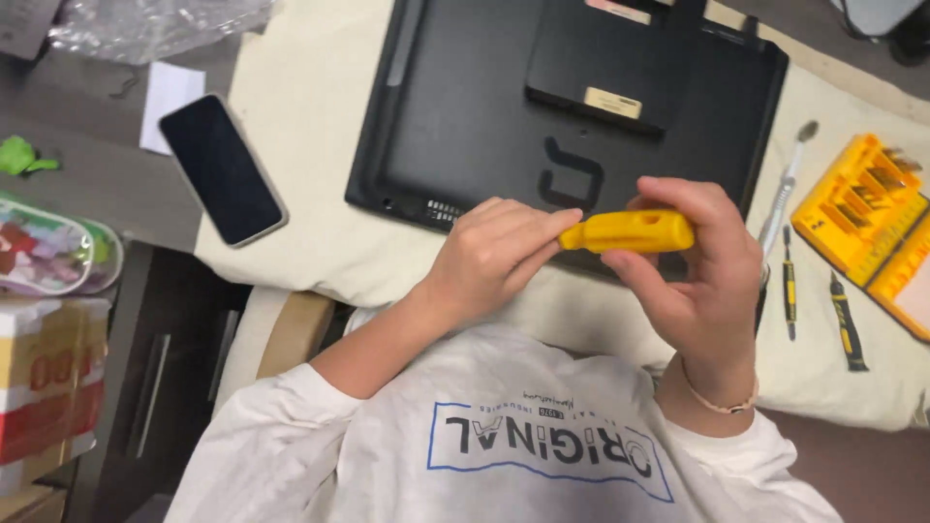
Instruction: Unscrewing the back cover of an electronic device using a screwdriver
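My right hand [693, 281] has its grip closed around one yellow screwdriver handle [630, 232], thumb beneath and fingers curled over the top, holding it level above the near edge of the black device. My left hand [494, 254] pinches the handle's narrow left end with closed fingertips, so both hands are on this one tool, raised off the cloth. Directly under it lies one black device [484, 107], back side up, flat on a cream cloth [310, 97] that covers the counter [87, 184]; a smaller raised black panel sits on its upper middle. To the right of my right hand, on the same cloth, lies one slim metal tool with a rounded tip [787, 184], and beside it two small black-and-yellow drivers [845, 322], one thin and one thicker, both lying lengthwise. Just beyond them at the right edge sits one open yellow bit case [862, 208] with a row of bits standing in its slots; I cannot count those. To the left, one dark phone [221, 169] lies screen up, partly on the cloth's edge, with one white paper slip [170, 92] beside it. Farther left sit one red-and-white box [48, 387] and one clear plastic bag [145, 24].
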